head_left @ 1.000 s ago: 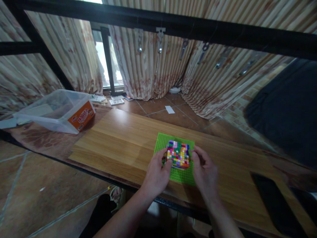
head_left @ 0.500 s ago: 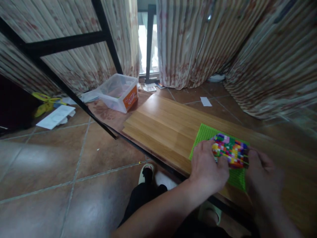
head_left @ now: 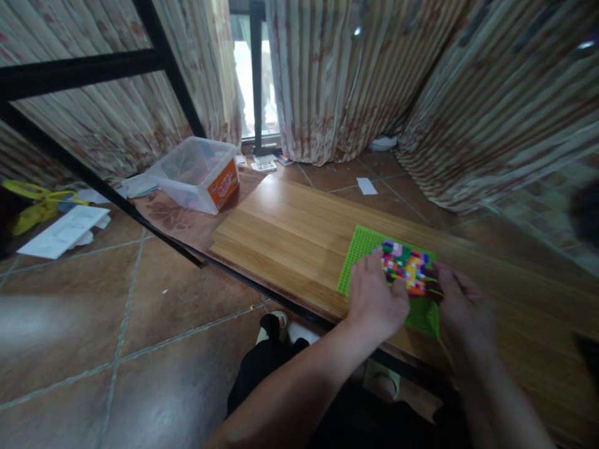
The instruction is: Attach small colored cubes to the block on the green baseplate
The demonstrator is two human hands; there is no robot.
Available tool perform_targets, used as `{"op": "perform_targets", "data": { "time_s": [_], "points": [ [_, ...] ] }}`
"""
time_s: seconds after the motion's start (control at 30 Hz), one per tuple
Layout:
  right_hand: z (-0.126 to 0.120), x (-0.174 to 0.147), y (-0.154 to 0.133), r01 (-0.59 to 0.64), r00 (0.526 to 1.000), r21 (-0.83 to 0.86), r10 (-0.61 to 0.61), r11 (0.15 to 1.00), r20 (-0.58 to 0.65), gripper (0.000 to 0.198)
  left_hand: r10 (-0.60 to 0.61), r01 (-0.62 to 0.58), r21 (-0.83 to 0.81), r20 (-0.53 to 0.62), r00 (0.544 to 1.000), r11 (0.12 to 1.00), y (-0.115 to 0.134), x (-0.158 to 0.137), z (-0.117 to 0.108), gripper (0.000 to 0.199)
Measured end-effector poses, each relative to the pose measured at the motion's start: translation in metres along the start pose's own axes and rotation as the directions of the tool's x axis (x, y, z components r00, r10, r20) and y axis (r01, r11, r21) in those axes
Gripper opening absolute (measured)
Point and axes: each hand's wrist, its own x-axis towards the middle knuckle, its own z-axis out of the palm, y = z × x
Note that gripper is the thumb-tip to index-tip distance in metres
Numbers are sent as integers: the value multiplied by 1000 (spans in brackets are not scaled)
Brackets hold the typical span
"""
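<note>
A block of many-coloured toy bricks [head_left: 406, 268] sits over a bright green studded baseplate [head_left: 358, 249] on the wooden board. My left hand [head_left: 377, 296] grips the block's left end, fingers curled over its edge. At the other end, my right hand [head_left: 463, 305] pinches the right side, where dark and yellow strips show. Both hands and the block cover much of the baseplate. Whether the block touches the baseplate beneath is hidden.
The wooden board [head_left: 281, 224] runs from the middle to the right. A clear plastic bin [head_left: 187, 168] with an orange label stands at its far left end. A black metal frame [head_left: 107, 190] crosses the left side. White packaging [head_left: 65, 231] lies on the tiled floor.
The view has turned slightly right, so everything sits further left. Both hands still hold the brick block, which looks lower and flatter over the baseplate.
</note>
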Motion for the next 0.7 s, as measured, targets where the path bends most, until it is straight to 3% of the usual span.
{"op": "perform_targets", "data": {
  "time_s": [0.13,0.2,0.33,0.43,0.53,0.6,0.7],
  "points": [
    [-19,5,-18,47,998,42,-45,998,-52,40,53,-53,65,-2,999,997,-9,4,7,52],
    [-39,13,-25,93,993,-28,-94,995,-77,44,67,-66,115,0,998,991,-10,10,9,50],
    [-108,23,-35,155,980,-267,-183,951,-83,46,-25,20,217,21,999,976,-2,23,8,52],
    [-169,11,-25,106,958,-435,-209,894,-196,48,-121,91,331,70,990,939,7,29,4,53],
    [-214,-11,4,-112,934,-740,-184,664,-306,61,-119,84,406,64,991,910,14,31,0,52],
    [-229,-23,24,-242,931,-811,-110,533,-349,76,-110,74,448,54,992,891,18,32,-1,51],
    [-236,-31,44,-254,951,-857,-46,449,-306,87,-80,51,485,40,996,873,27,32,-1,47]
  ]
}}
